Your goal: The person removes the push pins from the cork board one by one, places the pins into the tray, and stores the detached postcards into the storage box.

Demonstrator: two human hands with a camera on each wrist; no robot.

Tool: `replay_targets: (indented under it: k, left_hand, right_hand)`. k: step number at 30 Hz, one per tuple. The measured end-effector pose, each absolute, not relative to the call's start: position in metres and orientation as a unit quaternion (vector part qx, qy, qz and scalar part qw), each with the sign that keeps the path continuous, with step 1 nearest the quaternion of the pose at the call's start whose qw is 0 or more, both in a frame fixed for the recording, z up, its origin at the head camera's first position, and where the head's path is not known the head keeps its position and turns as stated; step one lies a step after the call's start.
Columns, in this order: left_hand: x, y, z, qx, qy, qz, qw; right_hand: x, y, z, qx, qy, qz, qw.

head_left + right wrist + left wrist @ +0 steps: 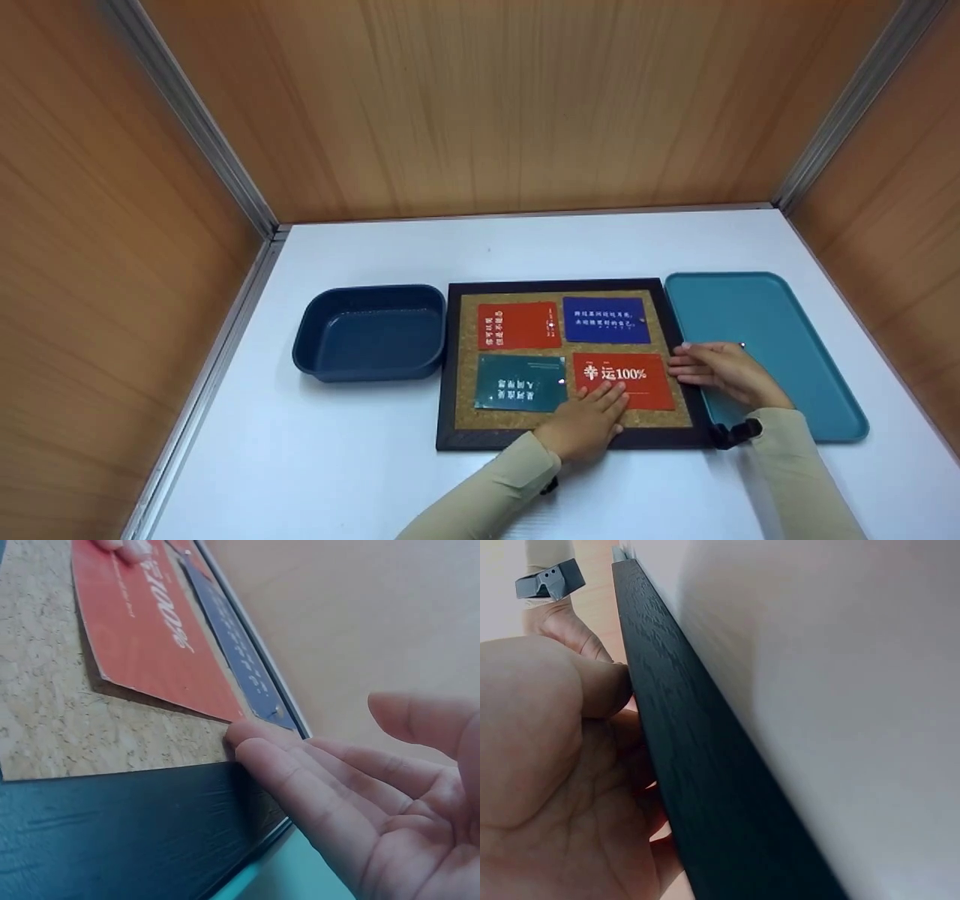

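A cork board (566, 349) in a dark frame (517, 289) lies on the white table. My left hand (585, 421) rests with extended fingers on the lower edge of a red card (649, 390) at the board's lower right, lettered "100%". In the left wrist view, its palm (555, 765) is beside the frame's dark side. My right hand (727, 371) is at the frame's right side, thumb apart; in the right wrist view its fingertips (247, 750) reach over the frame near that card's corner. A blue card (606, 319), another red card (517, 322) and a green card (517, 394) also lie on the cork.
A dark blue tub (367, 375) stands left of the board. On the right, a teal tray (757, 307) adjoins the frame and lies under my right hand. Wood-grain panels (480, 112) with metal edging enclose the table at the back and both sides.
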State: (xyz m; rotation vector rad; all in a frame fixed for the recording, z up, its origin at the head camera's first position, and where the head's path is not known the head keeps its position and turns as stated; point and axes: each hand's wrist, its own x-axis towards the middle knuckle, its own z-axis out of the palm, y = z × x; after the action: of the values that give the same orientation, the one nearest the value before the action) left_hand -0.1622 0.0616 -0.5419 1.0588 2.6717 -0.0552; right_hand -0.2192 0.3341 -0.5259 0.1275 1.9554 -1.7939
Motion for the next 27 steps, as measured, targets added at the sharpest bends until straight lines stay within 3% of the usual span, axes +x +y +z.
replay_targets:
  k: [27]
  left_hand:
    - [-0.1616, 0.0619, -0.5397, 0.362, 0.922, -0.008, 0.136]
  right_hand:
    - [-0.2197, 0.3292, -0.5287, 0.041, 0.736, -0.632, 0.240]
